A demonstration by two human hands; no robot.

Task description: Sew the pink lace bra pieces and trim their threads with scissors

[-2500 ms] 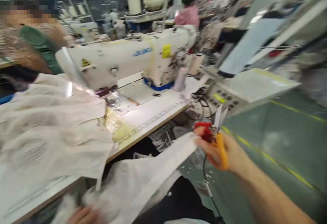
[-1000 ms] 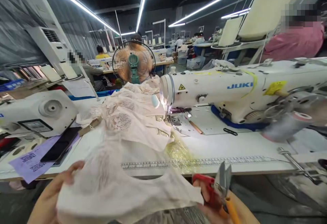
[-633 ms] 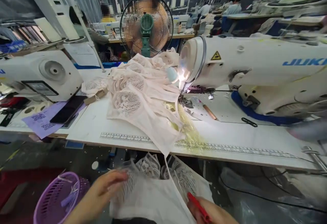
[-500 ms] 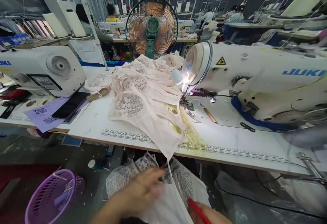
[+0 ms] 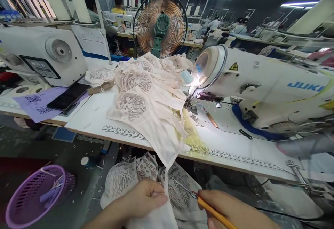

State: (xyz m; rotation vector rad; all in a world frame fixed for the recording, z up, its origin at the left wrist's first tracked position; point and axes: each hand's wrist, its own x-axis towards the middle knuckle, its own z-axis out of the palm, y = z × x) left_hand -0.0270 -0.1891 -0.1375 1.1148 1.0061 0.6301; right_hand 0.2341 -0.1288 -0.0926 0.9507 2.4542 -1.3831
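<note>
Bra [image 5: 156, 218] is being pinched by the left hand [image 5: 143, 196], the right hand [image 5: 225, 203] gripping scissors [image 5: 214, 210]. Trimming is apparently occurring, next needing firm tension.

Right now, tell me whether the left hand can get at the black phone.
Probably yes: the black phone lies uncovered, partly over the purple paper, with nothing visible blocking the way. The left hand would likely first have to release the white cloth it seems to hold.

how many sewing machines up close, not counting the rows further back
2: the left machine behind the phone, the right machine beside the garment pile. The frame cuts off both; others may be hidden.
</note>
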